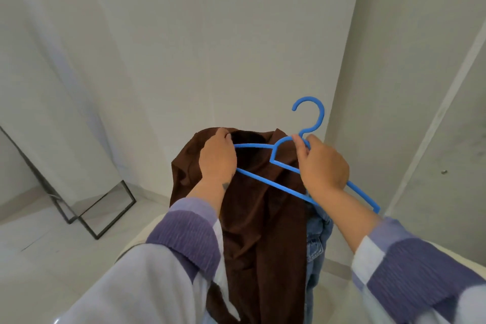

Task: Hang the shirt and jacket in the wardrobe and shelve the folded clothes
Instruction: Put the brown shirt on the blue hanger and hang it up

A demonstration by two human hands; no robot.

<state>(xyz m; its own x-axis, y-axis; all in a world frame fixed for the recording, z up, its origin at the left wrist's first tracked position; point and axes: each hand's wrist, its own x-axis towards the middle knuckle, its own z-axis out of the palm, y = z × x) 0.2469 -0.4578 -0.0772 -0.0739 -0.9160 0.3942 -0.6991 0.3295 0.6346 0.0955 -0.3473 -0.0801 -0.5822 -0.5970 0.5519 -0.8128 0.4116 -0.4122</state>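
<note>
The person stands close to a plain pale wall (210, 34), both arms raised in front of the chest, the sleeves (184, 239) ribbed knit in blocks of purple and white. The left hand (218, 155) grips the top edge of a dark brown shirt (263, 218), fingers curled over a bunch of the soft, matte cloth near what looks like the collar or shoulder. The fabric falls in long loose folds straight down between the forearms.

The right hand (320, 163) pinches a bright blue plastic hanger (265, 181) at its neck, thumb and fingers closed just beneath the round open hook, which points up and to the left. The hanger is thin and moulded, with sloping shoulders and a straight lower bar; it is tilted, its left arm reaching behind the left hand and against the shirt, its right end dipping low past the right wrist.

Beside the shirt, just to its right and lower, hangs a piece of faded blue denim (315, 239) with visible stitching; I cannot tell what garment it is.

On the pale floor to the left leans a thin black metal frame (100, 208), rectangular and seemingly holding a glass or mirror panel.
</note>
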